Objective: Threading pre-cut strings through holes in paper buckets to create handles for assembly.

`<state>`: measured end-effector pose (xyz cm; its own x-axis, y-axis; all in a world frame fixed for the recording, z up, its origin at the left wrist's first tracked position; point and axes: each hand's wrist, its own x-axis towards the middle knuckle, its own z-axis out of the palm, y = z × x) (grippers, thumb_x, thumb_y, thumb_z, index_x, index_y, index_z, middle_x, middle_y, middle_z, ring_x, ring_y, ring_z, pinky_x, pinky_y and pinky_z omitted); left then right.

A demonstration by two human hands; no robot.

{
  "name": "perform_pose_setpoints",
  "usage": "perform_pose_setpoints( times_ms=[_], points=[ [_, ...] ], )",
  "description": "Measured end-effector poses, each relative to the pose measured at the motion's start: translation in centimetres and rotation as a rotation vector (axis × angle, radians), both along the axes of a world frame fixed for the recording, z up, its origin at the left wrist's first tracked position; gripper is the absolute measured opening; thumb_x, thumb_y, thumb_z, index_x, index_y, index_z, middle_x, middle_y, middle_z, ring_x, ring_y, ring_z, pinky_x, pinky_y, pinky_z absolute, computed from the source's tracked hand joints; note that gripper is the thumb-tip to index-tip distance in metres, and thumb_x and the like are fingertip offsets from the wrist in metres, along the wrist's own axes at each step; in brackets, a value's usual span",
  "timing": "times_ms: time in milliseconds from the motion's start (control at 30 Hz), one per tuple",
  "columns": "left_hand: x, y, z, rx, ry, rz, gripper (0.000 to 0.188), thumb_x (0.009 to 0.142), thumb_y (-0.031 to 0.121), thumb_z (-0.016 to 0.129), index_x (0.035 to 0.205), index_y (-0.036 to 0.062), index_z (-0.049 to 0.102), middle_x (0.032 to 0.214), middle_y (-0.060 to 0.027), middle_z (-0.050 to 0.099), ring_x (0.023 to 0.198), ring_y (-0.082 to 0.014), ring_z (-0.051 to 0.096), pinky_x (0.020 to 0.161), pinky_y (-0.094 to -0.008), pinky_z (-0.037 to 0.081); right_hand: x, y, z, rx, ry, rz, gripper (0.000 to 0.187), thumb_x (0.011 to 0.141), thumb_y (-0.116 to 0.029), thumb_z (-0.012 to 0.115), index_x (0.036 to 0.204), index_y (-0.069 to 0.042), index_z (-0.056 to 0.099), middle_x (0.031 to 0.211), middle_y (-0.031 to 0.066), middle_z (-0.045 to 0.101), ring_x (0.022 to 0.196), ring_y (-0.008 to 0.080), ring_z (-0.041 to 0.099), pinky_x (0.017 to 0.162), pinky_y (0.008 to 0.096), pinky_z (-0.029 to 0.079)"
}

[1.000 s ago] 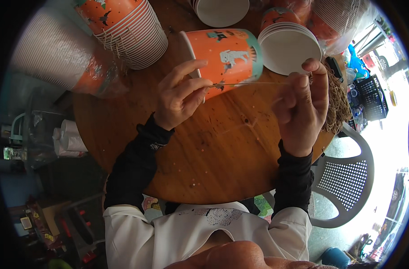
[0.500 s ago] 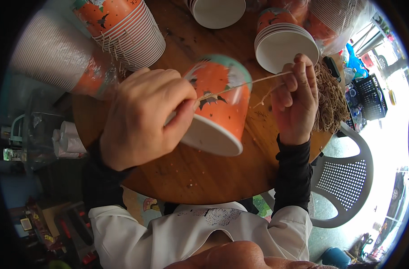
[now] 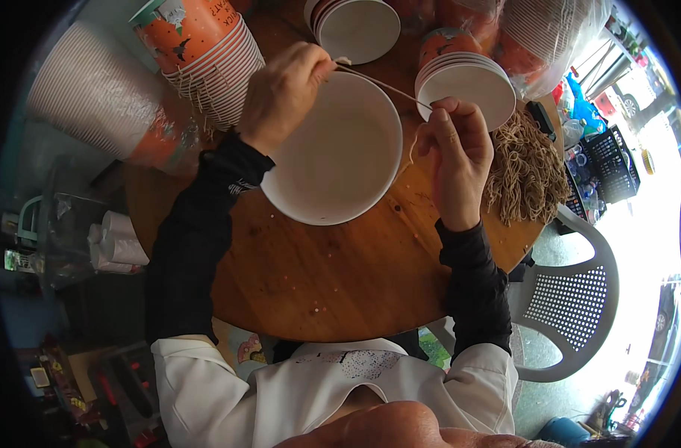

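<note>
A large paper bucket shows its wide white mouth to me over the round table; its printed outside is hidden. A thin tan cord runs taut across the bucket's far right rim. One part of it is pinched between the thumb and forefinger of my left hand, above the far left rim. My right hand pinches the cord right of the bucket, and a loose end dangles below those fingers. Whether the cord passes through the bucket's wall cannot be made out.
Orange bucket stacks stand behind: one with cords at far left, others at far right. A pile of tan cords lies at the wooden table's right edge. A plastic chair stands at right.
The bucket has tipped from its printed side to mouth up and moved left. My left hand has moved away from me and to the right; my right hand has shifted slightly left. The cord stays held.
</note>
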<state>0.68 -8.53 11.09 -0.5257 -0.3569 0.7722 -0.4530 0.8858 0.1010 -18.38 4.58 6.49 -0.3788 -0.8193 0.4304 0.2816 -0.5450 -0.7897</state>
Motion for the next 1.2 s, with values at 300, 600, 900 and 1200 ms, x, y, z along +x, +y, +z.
perform_pose_setpoints(
  times_ms=[300, 600, 900, 1200],
  points=[
    [-1.1, -1.1, -1.9, 0.825, -0.140, -0.375, 0.023, 0.097, 0.022, 0.059, 0.104, 0.0006, 0.066, 0.084, -0.0024, 0.065, 0.084, -0.0122, 0.065, 0.075, -0.0259, 0.051, -1.4, -1.9, 0.7, -0.011, 0.049, -0.166, 0.005, 0.095, -0.005, 0.058, 0.100, -0.002, 0.058, 0.076, 0.0012, 0.060, 0.061, 0.0059, 0.056, 0.054, 0.0191, 0.043],
    [-2.8, 0.7, -0.9, 1.027, -0.230, -0.476, 0.023, 0.091, 0.020, 0.067, 0.102, -0.0004, 0.070, 0.090, 0.0002, 0.063, 0.083, -0.0081, 0.062, 0.074, -0.0231, 0.049, -2.1, -2.9, 3.8, -0.135, 0.123, -0.182, 0.007, 0.094, -0.005, 0.059, 0.100, -0.001, 0.059, 0.075, 0.0030, 0.061, 0.060, 0.0070, 0.057, 0.054, 0.0196, 0.045],
    [-3.1, 0.7, -2.8, 0.967, -0.227, -0.467, 0.021, 0.088, 0.016, 0.070, 0.102, 0.0009, 0.070, 0.091, -0.0058, 0.069, 0.081, -0.0117, 0.064, 0.074, -0.0278, 0.051, 0.2, 1.3, 7.7, -0.304, 0.580, 0.141, 0.011, 0.094, 0.002, 0.052, 0.104, 0.004, 0.057, 0.085, 0.0050, 0.060, 0.066, 0.0087, 0.059, 0.060, 0.0216, 0.048],
    [-2.9, 2.6, -1.4, 1.018, -0.185, -0.506, 0.021, 0.088, 0.014, 0.068, 0.107, 0.0048, 0.070, 0.081, -0.0002, 0.063, 0.073, -0.0098, 0.057, 0.068, -0.0270, 0.049, -0.3, 2.3, 5.6, -0.199, 0.405, -0.015, 0.013, 0.093, 0.006, 0.053, 0.104, 0.003, 0.058, 0.085, 0.0041, 0.063, 0.078, 0.0061, 0.061, 0.065, 0.0201, 0.051]
  ],
)
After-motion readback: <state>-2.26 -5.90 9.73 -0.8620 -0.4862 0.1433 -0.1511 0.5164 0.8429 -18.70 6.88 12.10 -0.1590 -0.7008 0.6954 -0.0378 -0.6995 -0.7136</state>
